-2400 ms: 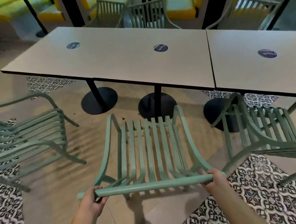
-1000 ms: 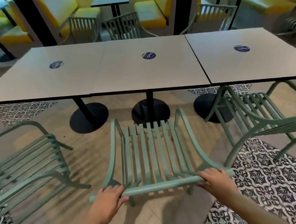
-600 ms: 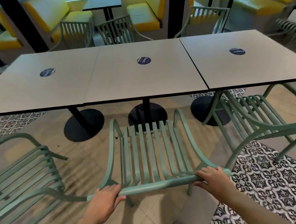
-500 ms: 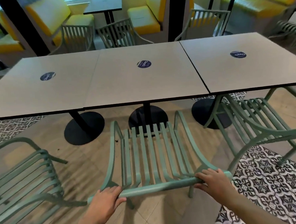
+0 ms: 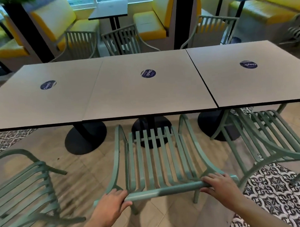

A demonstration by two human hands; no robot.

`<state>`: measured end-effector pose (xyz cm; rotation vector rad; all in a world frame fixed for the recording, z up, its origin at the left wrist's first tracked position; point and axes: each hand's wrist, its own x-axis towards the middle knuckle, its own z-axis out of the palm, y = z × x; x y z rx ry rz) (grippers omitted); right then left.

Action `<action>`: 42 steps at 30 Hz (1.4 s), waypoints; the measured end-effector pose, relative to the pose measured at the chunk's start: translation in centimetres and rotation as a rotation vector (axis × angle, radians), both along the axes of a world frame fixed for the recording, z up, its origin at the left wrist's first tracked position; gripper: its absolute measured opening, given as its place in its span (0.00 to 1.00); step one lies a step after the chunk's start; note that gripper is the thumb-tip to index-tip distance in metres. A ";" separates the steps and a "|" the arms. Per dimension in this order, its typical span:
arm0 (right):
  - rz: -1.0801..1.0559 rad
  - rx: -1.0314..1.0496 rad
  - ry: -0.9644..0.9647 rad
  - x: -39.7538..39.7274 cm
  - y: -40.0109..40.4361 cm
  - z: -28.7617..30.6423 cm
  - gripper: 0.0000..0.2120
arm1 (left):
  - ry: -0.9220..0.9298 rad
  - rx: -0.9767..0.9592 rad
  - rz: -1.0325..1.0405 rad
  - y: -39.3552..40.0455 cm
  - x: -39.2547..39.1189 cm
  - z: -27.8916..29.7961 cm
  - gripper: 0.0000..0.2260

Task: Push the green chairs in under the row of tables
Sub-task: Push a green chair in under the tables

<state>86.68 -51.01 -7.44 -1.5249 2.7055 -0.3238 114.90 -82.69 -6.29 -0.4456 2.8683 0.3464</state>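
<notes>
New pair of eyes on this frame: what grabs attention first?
The middle green chair, dead centre, with the left hand and right hand gripping its top rail; its front is at the table edge. Behind it a row of three grey tables fills the frame, each with a round blue sticker. Two more green chairs flank it, one at left and one at right.

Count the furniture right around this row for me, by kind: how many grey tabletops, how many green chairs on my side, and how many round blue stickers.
Grey tabletops: 3
Green chairs on the near side: 3
Round blue stickers: 3
Total: 9
</notes>
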 end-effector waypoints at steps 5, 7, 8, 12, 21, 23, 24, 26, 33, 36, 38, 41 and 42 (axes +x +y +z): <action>-0.026 0.013 -0.003 -0.2 -2.2 0.2 0.29 | -0.019 0.002 -0.016 -3.1 -0.8 -0.9 0.29; -0.044 0.002 -0.003 0.1 -3.5 0.3 0.30 | -0.032 0.002 -0.018 -4.8 -0.9 -0.9 0.28; -0.047 -0.002 -0.002 0.3 -3.9 0.5 0.30 | -0.038 0.000 -0.023 -5.3 -1.0 -1.0 0.27; -0.063 0.035 -0.021 0.9 -5.5 0.4 0.30 | -0.049 0.002 -0.049 -7.5 -0.8 -1.1 0.22; -0.078 0.124 -0.086 2.5 -7.9 0.6 0.39 | -0.011 0.028 -0.057 -10.2 0.4 -1.3 0.19; -0.082 0.126 -0.092 2.9 -8.4 1.0 0.40 | 0.002 0.030 -0.051 -10.7 0.7 -1.4 0.19; -0.086 0.126 -0.092 3.0 -8.6 1.1 0.40 | 0.005 0.030 -0.050 -10.9 0.8 -1.4 0.19; -0.099 0.118 -0.087 3.0 -8.8 1.0 0.39 | 0.005 0.033 -0.046 -11.1 0.7 -1.2 0.19; -0.079 0.120 -0.052 2.5 -9.6 1.3 0.23 | 0.002 0.024 -0.026 -11.4 0.2 -1.0 0.20; -0.083 0.120 -0.067 2.5 -9.9 1.5 0.21 | -0.001 0.021 -0.026 -11.7 0.1 -1.3 0.21; -0.088 0.123 -0.078 2.5 -10.0 1.6 0.22 | -0.006 0.012 -0.022 -11.7 0.1 -1.3 0.21; -0.099 0.127 -0.082 2.4 -9.9 1.6 0.29 | -0.019 0.023 -0.017 -11.7 0.1 -1.1 0.20; -0.099 0.144 -0.085 2.4 -9.9 1.7 0.31 | -0.024 0.028 -0.015 -11.7 0.0 -1.0 0.20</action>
